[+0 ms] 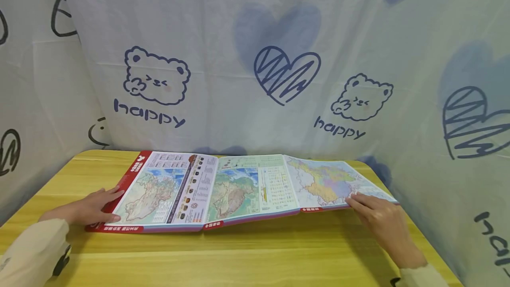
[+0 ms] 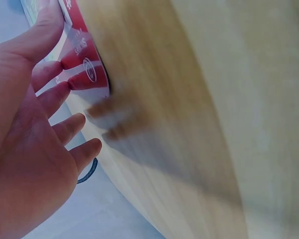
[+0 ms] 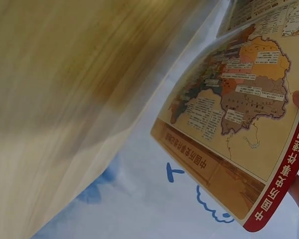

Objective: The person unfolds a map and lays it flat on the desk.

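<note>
A fold-out map (image 1: 243, 209) lies spread in three panels, with a red strip along its left edge and coloured maps printed on top. My left hand (image 1: 85, 207) rests at the left panel, its fingers extended on the red strip. In the left wrist view the fingers of the left hand (image 2: 35, 129) are spread beside the red corner. At the other end, my right hand (image 1: 382, 223) pinches the near edge of the right panel, which is raised off the table. Its underside (image 3: 259, 104), with a brown-toned map and a red border, faces the right wrist camera.
The map lies on a yellow wood-grain table (image 1: 199, 260). Behind it hangs a white cloth (image 1: 223, 79) with hearts, bears and lettering, close to the table's back edge. More of this cloth covers the left and right sides.
</note>
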Available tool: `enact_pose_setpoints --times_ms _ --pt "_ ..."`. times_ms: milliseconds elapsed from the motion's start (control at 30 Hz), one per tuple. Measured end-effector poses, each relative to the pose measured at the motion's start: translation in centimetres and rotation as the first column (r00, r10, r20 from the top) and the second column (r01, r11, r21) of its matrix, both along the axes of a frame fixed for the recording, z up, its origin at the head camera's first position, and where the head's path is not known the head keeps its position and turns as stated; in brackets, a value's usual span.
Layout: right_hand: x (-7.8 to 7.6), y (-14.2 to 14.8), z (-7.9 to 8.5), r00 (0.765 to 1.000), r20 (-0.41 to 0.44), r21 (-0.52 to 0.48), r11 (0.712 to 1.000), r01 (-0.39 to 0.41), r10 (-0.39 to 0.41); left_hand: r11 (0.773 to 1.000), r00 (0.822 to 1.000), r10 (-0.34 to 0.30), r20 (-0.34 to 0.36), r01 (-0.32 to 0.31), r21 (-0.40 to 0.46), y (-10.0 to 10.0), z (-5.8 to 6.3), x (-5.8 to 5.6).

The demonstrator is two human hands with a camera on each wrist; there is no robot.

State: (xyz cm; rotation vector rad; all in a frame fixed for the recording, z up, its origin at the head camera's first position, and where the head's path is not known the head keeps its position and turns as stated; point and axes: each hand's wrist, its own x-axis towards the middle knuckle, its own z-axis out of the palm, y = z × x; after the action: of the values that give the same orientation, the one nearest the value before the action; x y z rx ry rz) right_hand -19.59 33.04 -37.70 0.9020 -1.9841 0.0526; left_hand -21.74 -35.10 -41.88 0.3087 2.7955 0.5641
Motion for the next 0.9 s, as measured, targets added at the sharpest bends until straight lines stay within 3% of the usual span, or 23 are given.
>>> enact_pose_setpoints --times_ms 400,700,800,900 --pt "0.2 -0.1 0.6 0.999 0.036 0.026 1.0 -0.001 0.0 1.0 1.0 0.002 0.017 -0.003 0.026 0.1 0.2 0.1" --pt "0.2 0.2 -0.4 0.993 0.107 0.079 0.996 0.036 -0.044 1.0 1.0 -0.02 -0.023 0.021 0.018 0.4 0.2 0.5" --pt "0.4 0.3 -0.7 0.982 0.176 0.126 0.991 0.05 -0.072 0.999 0.998 -0.034 -0.046 0.035 0.015 0.6 0.2 0.7" --pt "0.7 0.2 -0.9 0.943 0.29 0.2 0.974 0.108 -0.164 0.999 0.997 -0.041 -0.063 0.042 0.015 0.9 0.2 0.9"
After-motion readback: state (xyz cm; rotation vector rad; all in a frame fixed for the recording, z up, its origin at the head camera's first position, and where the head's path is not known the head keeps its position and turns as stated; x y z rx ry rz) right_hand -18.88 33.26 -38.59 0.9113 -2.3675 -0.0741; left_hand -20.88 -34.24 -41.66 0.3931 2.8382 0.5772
